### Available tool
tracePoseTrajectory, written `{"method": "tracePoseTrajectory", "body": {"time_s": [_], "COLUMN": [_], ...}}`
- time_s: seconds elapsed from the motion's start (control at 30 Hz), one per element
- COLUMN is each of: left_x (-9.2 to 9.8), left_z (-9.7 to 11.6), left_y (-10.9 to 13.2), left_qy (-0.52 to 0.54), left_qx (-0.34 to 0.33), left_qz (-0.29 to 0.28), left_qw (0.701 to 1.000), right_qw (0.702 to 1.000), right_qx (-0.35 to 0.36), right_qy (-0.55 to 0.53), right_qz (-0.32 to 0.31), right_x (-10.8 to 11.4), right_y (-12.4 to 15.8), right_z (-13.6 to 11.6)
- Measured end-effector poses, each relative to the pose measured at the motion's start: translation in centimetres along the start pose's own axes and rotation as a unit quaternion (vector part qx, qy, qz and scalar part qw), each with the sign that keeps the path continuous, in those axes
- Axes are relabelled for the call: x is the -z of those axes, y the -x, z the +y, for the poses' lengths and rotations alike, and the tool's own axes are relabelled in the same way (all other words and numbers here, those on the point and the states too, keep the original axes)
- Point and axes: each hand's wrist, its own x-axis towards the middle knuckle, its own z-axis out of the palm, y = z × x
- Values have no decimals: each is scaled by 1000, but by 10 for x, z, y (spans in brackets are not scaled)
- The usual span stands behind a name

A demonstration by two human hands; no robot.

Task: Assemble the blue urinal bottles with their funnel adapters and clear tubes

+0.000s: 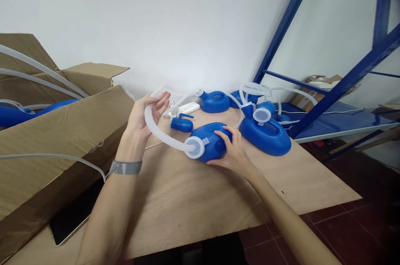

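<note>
A blue plastic urinal bottle (204, 133) lies on the wooden table, its white cap (194, 147) facing me. From the cap a translucent hose (165, 138) curves up to the left. My left hand (146, 113) has this hose under its thumb, across the palm, with the other fingers loosely extended. My right hand (233, 148) grips the side of the bottle, thumb low and fingers over its top. Close behind is a small blue spouted piece (182, 124). Another blue urinal bottle (265, 138) with a white cap lies to the right.
An open cardboard box (62, 140) with hoses and blue bottles stands at left, beside a dark flat device (76, 211). Further back are a power strip (189, 108) and a blue bottle (215, 102). A blue metal shelf (337, 121) borders the table (187, 211) on the right.
</note>
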Motion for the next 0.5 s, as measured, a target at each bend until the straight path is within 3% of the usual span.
{"method": "tracePoseTrajectory", "body": {"time_s": [0.1,0.2,0.37,0.5], "left_x": [5,21,59,88], "left_z": [11,20,29,29], "left_y": [8,11,12,11], "left_qy": [56,24,-182,-388], "left_qx": [42,55,33,11], "left_qz": [-43,-95,-123,-184], "left_qw": [997,994,975,903], "right_qw": [1000,1000,1000,998], "right_qx": [9,14,-23,-35], "right_qy": [-7,-9,13,37], "right_qz": [-24,-27,0,-43], "right_x": [4,8,15,32], "right_y": [-4,-12,-22,-24], "right_z": [-4,-9,-13,-17]}}
